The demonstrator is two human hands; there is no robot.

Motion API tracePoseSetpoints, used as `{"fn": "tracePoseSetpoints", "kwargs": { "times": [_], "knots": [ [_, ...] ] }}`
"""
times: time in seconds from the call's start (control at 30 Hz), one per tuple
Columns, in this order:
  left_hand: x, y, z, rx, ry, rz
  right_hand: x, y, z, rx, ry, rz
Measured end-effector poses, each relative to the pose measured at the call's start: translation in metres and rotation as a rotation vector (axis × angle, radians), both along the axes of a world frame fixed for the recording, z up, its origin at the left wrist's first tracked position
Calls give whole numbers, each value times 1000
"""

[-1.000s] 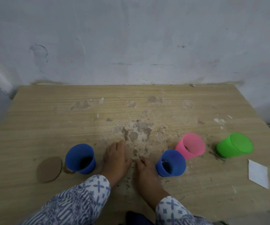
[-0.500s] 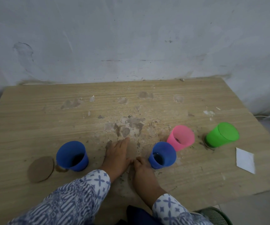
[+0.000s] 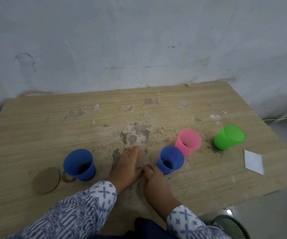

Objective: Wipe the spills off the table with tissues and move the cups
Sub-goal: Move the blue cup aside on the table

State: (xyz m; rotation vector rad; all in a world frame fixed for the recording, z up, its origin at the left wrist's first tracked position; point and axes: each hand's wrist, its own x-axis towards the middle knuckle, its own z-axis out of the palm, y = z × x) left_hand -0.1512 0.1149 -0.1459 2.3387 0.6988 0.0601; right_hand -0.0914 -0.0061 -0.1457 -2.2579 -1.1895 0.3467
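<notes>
Far left on the desk lies a brown round disc; just beside it stands a blue cup with dark liquid inside and a brown spill ring wet at its base; that spill is not yet wiped.

The left hand lies flat on the desk, fingers straight and together, holding nothing; the right hand rests just beside it, fingers bent with tips down on the wood; whether it pinches anything I cannot tell.

Next to the right hand stands a second blue cup, also holding dark liquid; behind it, touching or nearly so, a pink cup; further right a green cup with a dark stain at its foot.

At the right edge lies a folded white tissue, well apart from both hands; a green mesh bin shows below the desk.

By my judgement the task has barely begun: no tissue in hand, both stains remain, all four cups await moving.
</notes>
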Motion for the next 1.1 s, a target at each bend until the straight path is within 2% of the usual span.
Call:
{"fn": "tracePoseSetpoints", "kwargs": {
  "times": [0.43,0.6,0.83,1.0,1.1],
  "knots": [
    [26,-29,22,-274,-151,-93,16,-46,67,430,-182,-375],
    [40,-38,22,-403,-182,-64,38,-58,44,330,81,-489],
    [45,-54,24,-474,-262,-17,53,-58,29,284,354,-415],
    [47,-58,26,-532,-301,53,64,-57,33,276,352,-315],
    [44,-56,30,-494,-320,105,67,-51,36,274,338,-254]
  ]
}}
